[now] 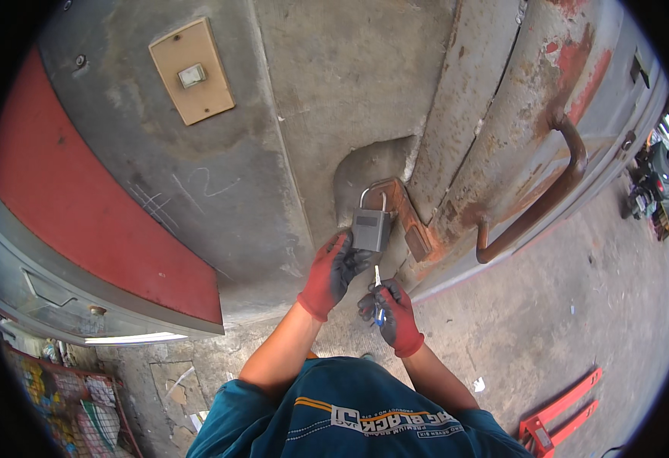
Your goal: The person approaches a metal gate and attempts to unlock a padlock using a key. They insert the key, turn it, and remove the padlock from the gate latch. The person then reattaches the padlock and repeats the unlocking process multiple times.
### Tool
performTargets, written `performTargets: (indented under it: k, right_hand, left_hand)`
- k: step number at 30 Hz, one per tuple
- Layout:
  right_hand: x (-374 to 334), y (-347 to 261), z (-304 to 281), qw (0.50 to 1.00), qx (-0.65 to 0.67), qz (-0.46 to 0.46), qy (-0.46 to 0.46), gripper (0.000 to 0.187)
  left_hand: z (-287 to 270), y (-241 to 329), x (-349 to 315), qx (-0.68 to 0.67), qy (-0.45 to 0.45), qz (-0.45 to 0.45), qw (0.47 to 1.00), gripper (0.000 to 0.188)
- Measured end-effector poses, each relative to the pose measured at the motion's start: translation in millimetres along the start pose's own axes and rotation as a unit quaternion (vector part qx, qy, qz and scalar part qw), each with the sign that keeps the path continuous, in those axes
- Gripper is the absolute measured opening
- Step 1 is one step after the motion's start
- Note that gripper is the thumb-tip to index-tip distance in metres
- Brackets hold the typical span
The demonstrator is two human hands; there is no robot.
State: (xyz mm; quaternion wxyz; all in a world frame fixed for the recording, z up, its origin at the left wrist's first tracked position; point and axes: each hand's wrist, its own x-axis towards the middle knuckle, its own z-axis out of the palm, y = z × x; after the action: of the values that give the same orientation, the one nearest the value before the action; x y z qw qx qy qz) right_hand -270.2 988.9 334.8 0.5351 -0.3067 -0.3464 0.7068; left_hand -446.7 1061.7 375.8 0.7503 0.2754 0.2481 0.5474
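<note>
A grey padlock (370, 230) hangs by its silver shackle from a rusty hasp (404, 217) beside the metal door. My left hand (330, 272), in a red and black glove, grips the padlock's lower left side. Below the padlock, my right hand (398, 314), gloved the same way, pinches a silver key (377, 275) with its blade pointing up. Something blue, possibly the key's head or a tag, shows between those fingers. The key's tip is apart from the padlock's underside. The keyhole itself is not visible.
The worn metal door (502, 130) carries a brown bar handle (571, 183) to my right. A beige switch plate (191, 72) is fixed on the grey wall. Red pallet-jack forks (559, 416) lie on the concrete floor at lower right. A mesh cage (67, 397) with bags stands lower left.
</note>
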Motion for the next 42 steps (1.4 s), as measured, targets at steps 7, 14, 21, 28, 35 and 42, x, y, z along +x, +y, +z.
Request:
performTargets:
  k: [7,14,21,28,35,42]
  right_hand:
    - [-13,-19,9,1.000,0.001,0.008,0.008,0.025]
    - [-9,-42,20,1.000,0.003,-0.019,-0.004,0.026]
    - [-9,-66,34,0.998,0.003,-0.063,0.015,0.022]
    - [-8,-103,64,0.973,-0.180,-0.113,0.087,0.025]
    - [4,-118,96,0.881,-0.403,-0.210,0.132,0.016]
    - [14,-116,86,0.829,-0.479,-0.213,0.196,0.015]
  left_hand:
    - [19,12,-15,-0.036,-0.052,0.125,0.990,0.056]
    - [44,27,-4,0.112,-0.050,0.170,0.978,0.049]
    - [75,17,8,0.244,-0.001,0.258,0.935,0.045]
    - [71,20,11,0.336,0.004,0.306,0.891,0.048]
    - [62,21,13,0.413,-0.015,0.324,0.851,0.051]
    - [55,18,15,0.408,-0.031,0.303,0.861,0.053]
